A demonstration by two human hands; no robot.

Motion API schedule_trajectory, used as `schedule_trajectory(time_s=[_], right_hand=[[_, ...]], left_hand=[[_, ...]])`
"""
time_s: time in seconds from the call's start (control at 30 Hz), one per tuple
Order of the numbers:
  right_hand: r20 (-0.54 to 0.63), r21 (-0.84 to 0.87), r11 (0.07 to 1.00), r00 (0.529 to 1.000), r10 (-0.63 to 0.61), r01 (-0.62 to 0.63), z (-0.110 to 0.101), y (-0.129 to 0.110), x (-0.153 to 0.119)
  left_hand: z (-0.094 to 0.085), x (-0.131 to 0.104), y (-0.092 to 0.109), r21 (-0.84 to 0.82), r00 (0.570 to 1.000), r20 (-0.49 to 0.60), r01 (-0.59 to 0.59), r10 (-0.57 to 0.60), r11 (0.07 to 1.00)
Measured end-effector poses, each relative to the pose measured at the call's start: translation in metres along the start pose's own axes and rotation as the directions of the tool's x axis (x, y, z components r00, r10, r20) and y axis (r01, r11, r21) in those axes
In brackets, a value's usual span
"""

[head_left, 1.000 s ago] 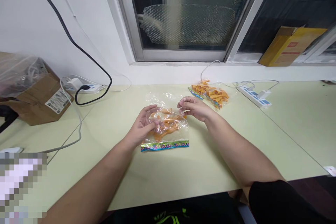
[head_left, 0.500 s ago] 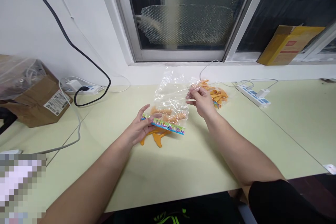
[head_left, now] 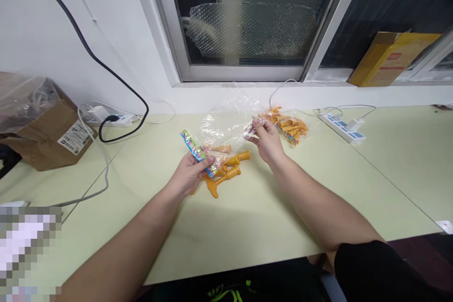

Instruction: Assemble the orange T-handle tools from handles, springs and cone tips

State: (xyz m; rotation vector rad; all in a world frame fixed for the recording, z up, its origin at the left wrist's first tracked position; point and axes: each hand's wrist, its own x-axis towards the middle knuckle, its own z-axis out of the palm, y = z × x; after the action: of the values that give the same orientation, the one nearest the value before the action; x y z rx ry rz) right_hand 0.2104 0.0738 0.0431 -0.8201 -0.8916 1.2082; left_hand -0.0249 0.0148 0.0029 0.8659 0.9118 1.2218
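Observation:
A clear plastic bag (head_left: 221,125) with a colourful printed strip (head_left: 194,147) stretches between my hands. My left hand (head_left: 189,172) pinches the strip's lower end, thumb on top. The bag's right side is held in the closed fingers of my right hand (head_left: 265,139). Under and beside the bag, several orange plastic pieces (head_left: 230,174) lie on the table, close to my left hand; some show through the film. Just beyond my right hand lies a pile of similar orange pieces (head_left: 292,127) in clear film, with another printed strip.
On the pale green table (head_left: 276,226), a cardboard box (head_left: 46,137) with plastic stands at left. Power strips lie at back left (head_left: 122,120) and right (head_left: 341,127). A black cable (head_left: 88,49) hangs at left. A yellow carton (head_left: 392,59) leans by the window.
The printed strip has swung from nearly level to a steep slant, and my left fingers have closed on it. The bag has shifted left and up, uncovering more orange pieces. My right hand moved slightly left.

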Motion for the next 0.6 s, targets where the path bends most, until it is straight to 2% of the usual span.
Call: schedule_trajectory(time_s=[0.17,0.23,0.3,0.37,0.47,0.6], right_hand=[[0.023,0.01,0.999,0.999,0.038,-0.038,-0.007,-0.007,0.006],[0.111,0.012,0.994,0.988,0.103,-0.105,-0.008,-0.006,0.005],[0.244,-0.041,0.979,0.948,0.203,-0.199,-0.007,-0.004,0.002],[0.328,-0.128,0.963,0.907,0.266,-0.236,-0.007,-0.001,-0.001],[0.343,-0.194,0.96,0.903,0.258,-0.201,-0.007,-0.002,-0.002],[0.284,-0.189,0.953,0.915,0.285,-0.238,-0.012,-0.017,0.005]], left_hand=[[-0.003,0.003,0.003,0.038,0.996,-0.055,-0.065,0.067,0.997],[-0.002,0.002,0.003,0.057,0.991,-0.081,-0.104,0.108,0.993],[-0.001,0.001,0.002,0.078,0.981,-0.102,-0.16,0.167,0.984],[-0.001,0.0,0.001,0.096,0.974,-0.089,-0.199,0.207,0.975],[-0.001,-0.002,0.005,0.055,0.976,-0.015,-0.214,0.215,0.975],[-0.005,-0.002,0.019,-0.168,0.977,0.028,-0.204,0.212,0.964]])
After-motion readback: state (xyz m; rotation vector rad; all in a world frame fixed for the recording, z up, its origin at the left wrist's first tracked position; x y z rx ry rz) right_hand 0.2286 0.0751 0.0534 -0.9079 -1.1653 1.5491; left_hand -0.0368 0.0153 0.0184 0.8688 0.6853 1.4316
